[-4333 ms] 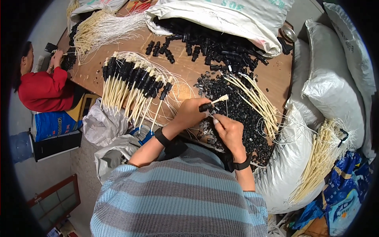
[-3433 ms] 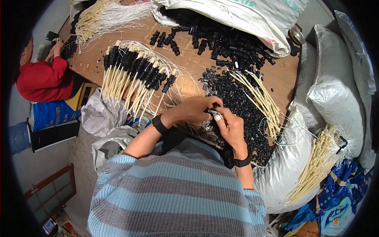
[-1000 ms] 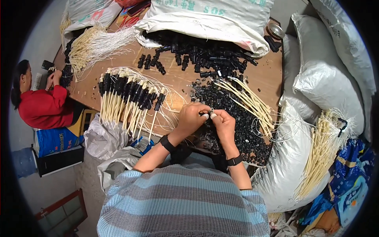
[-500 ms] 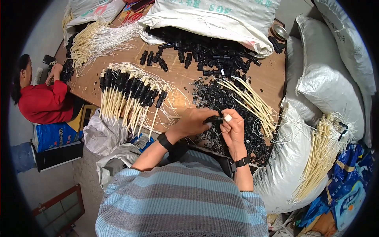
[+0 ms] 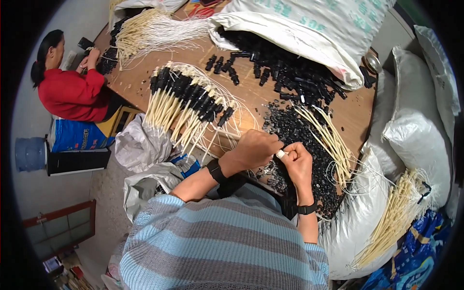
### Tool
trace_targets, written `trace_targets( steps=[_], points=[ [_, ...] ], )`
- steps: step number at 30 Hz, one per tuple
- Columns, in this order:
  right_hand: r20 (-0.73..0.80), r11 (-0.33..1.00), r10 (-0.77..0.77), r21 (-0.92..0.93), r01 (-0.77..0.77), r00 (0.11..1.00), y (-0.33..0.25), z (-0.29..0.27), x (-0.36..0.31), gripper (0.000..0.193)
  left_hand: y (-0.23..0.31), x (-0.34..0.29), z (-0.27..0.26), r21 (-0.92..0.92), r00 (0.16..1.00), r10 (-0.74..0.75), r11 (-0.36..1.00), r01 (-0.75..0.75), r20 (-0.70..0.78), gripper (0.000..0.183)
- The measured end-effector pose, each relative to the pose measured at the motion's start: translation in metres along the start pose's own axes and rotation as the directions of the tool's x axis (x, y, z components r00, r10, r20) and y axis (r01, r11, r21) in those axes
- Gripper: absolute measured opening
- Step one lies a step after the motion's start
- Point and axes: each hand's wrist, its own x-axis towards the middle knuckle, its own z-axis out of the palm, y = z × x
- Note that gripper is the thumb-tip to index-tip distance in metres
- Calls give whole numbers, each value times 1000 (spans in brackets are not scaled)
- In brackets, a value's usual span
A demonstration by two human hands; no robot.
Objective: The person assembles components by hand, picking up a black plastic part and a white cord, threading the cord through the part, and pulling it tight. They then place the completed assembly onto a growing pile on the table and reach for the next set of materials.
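My left hand (image 5: 255,151) is closed, knuckles up, over the near edge of the table. What it grips is hidden beneath its fingers. Close against it, my right hand (image 5: 298,166) has its fingers curled in a pinch, and whatever lies between them cannot be made out. A white wrap (image 5: 280,153) shows at a fingertip of the right hand. Just left of the left hand lies a bundle of cream tubes with black connectors (image 5: 191,99) and thin white wires. Behind and beside the right hand spreads a heap of small dark parts (image 5: 309,145), with loose cream tubes (image 5: 328,140) across it.
A white woven sack (image 5: 309,38) spills black connectors (image 5: 290,72) at the table's back. More cream tubes with white wires (image 5: 145,34) lie far left. A person in red (image 5: 72,94) works there. Full sacks (image 5: 415,106) and another tube bundle (image 5: 386,217) stand at right.
The view has shifted, so the scene sits further right and lower. A black connector seen between my hands before is now hidden, and my right fingers have curled in closer to the left hand.
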Motion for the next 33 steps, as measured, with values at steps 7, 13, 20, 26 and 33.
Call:
trace_targets(
  steps=[7,13,20,26,33],
  points=[
    [-401,974,-212,-16,225,891,-15,-2,-1,36,-61,-28,-34,179,891,-129,958,226,-436,19],
    [156,665,-575,-484,569,804,-13,3,-4,34,-59,-18,-35,157,836,-226,926,344,-499,50],
    [-266,762,-423,-621,182,866,23,-71,26,16,-77,93,47,-158,983,-98,985,73,-156,34],
    [-210,495,-370,-869,1,905,61,-113,24,13,-99,112,65,-1,965,-240,971,241,103,35],
    [-140,591,-535,-766,251,833,21,-100,24,17,-98,84,48,90,992,-68,993,78,-109,41]
  ],
)
